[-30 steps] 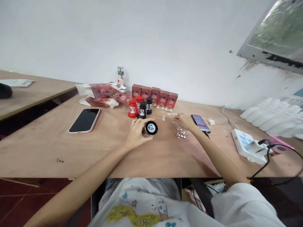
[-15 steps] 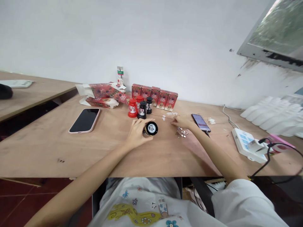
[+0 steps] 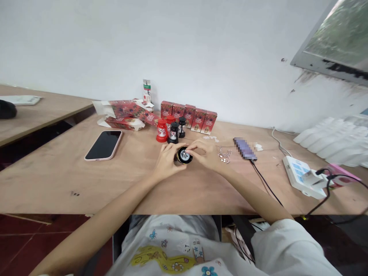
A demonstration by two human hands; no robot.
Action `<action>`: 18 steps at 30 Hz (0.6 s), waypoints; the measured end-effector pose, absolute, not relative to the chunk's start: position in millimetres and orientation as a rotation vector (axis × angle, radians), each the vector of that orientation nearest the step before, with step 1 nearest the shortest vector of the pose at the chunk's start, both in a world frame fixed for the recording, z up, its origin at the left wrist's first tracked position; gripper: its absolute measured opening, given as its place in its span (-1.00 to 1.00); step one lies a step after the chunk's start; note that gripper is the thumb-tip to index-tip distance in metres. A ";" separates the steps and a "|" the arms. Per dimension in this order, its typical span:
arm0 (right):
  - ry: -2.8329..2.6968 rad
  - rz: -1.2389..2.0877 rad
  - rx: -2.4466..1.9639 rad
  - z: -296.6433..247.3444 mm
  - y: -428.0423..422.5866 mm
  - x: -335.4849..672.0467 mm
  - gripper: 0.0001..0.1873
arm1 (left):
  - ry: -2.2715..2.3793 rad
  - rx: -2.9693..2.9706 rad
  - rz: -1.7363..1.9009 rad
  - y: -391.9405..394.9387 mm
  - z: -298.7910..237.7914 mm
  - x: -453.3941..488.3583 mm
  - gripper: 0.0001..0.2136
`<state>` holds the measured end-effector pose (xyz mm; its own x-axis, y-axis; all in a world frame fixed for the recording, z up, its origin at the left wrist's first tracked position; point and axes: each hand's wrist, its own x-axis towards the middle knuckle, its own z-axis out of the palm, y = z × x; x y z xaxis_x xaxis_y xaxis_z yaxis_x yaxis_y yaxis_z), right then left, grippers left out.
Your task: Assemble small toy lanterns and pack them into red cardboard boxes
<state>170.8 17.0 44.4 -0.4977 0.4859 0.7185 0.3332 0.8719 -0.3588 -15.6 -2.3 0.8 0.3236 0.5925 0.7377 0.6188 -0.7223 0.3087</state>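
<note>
One round black piece (image 3: 183, 156) in the left hand (image 3: 167, 161)

Above the tabletop (image 3: 123, 188), the left hand's fingers curve around the round black piece, partly spread and gripping its side. From the piece's right, the right hand (image 3: 207, 155) brings its fingertips close together at the piece's pale face; whether they pinch anything cannot be told. Beyond the piece stand red lanterns (image 3: 162, 131) and black lanterns (image 3: 173, 134).

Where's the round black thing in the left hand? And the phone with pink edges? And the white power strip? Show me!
Round black thing (image 3: 184, 158): head view, on its pale end face.
Pink-edged phone (image 3: 104, 145): head view, mid-screen.
White power strip (image 3: 298, 172): head view, on its top.
</note>
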 end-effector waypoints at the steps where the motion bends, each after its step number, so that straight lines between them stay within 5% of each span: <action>1: -2.164 0.142 -0.576 44.9 16.6 169.4 -0.84 | -1.157 -2.525 -1.392 -2.1 0.7 -15.7 -0.47; 11: -2.368 -0.654 -0.518 28.0 6.5 173.9 -0.70 | -1.078 -2.475 -1.507 -4.2 2.7 -16.6 -0.50; 18: -2.291 -0.366 -0.678 33.4 1.2 194.7 -0.58 | -1.187 -2.422 -1.646 -8.3 8.7 -15.4 -0.50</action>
<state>194.7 1.2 33.4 -0.6112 0.3646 0.7025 0.5654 0.8223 0.0651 -15.4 -8.3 8.7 0.1750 0.5854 0.7917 0.5668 -0.7173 0.4051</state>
